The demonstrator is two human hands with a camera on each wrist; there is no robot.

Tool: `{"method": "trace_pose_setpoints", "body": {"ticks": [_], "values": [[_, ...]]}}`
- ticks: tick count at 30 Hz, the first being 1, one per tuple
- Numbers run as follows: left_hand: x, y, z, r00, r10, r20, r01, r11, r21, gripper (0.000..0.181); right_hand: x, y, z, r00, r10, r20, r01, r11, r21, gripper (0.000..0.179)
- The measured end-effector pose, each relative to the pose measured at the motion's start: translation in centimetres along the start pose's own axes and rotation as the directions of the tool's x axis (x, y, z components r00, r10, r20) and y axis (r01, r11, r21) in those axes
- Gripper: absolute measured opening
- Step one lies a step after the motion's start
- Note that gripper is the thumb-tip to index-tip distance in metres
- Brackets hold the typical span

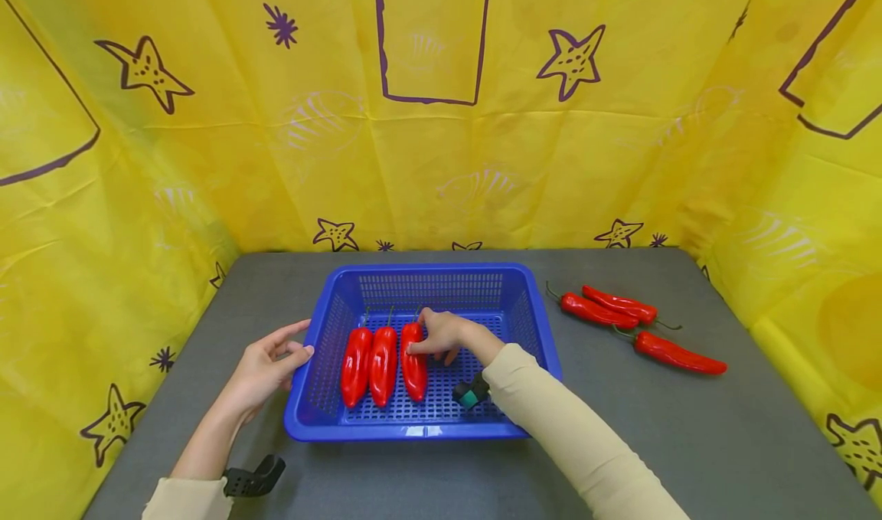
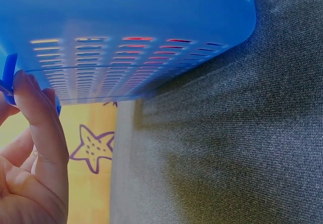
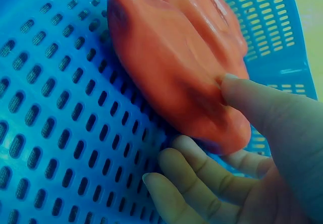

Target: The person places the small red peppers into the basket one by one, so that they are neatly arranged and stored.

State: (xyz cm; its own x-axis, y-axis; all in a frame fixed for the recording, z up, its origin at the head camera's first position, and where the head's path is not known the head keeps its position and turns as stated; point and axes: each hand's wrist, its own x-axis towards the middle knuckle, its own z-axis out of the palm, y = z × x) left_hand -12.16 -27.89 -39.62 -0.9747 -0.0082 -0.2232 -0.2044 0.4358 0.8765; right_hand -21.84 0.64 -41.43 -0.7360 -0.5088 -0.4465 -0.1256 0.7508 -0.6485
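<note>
A blue plastic basket with slotted walls stands on the grey table. My left hand holds its left rim between thumb and fingers; the left wrist view shows the basket's outer wall beside that hand. Inside the basket, two long red peppers lie side by side, stems pointing away. Just right of them is a third red pepper, its upper part pinched by my right hand. Close up in the right wrist view, the thumb presses this pepper while the other fingers curl near the basket floor.
On the grey table right of the basket lie three more red peppers: two close together, one pepper behind the other, and a separate pepper nearer. Yellow patterned cloth encloses the table at the back and sides.
</note>
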Motion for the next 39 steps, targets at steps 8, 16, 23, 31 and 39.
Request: {"method": "trace_pose_setpoints", "body": {"ticks": [8,16,23,31,39], "values": [[0.02,0.04,0.04,1.0,0.001,-0.004,-0.001,1.0,0.006,0.063,0.17,-0.22,0.37,1.0,0.017,-0.005,-0.017,1.0,0.019,0.044],[0.07,0.2,0.06,1.0,0.006,-0.01,-0.006,1.0,0.005,0.061,0.1,-0.45,0.57,1.0,0.025,-0.009,-0.025,0.999,0.02,0.044],[0.05,0.16,0.08,1.0,0.004,-0.013,-0.004,1.0,0.009,0.062,-0.04,-0.62,0.69,1.0,0.028,-0.014,-0.028,0.999,0.018,0.043],[0.03,0.09,0.1,1.0,-0.001,-0.013,0.001,1.0,0.005,0.062,-0.05,-0.52,0.6,1.0,0.024,-0.006,-0.024,1.0,0.019,0.043],[-0.01,-0.04,0.11,1.0,-0.001,-0.014,0.001,1.0,0.005,0.063,-0.48,-0.45,-0.29,1.0,0.02,-0.011,-0.02,0.999,-0.026,0.054]]}}
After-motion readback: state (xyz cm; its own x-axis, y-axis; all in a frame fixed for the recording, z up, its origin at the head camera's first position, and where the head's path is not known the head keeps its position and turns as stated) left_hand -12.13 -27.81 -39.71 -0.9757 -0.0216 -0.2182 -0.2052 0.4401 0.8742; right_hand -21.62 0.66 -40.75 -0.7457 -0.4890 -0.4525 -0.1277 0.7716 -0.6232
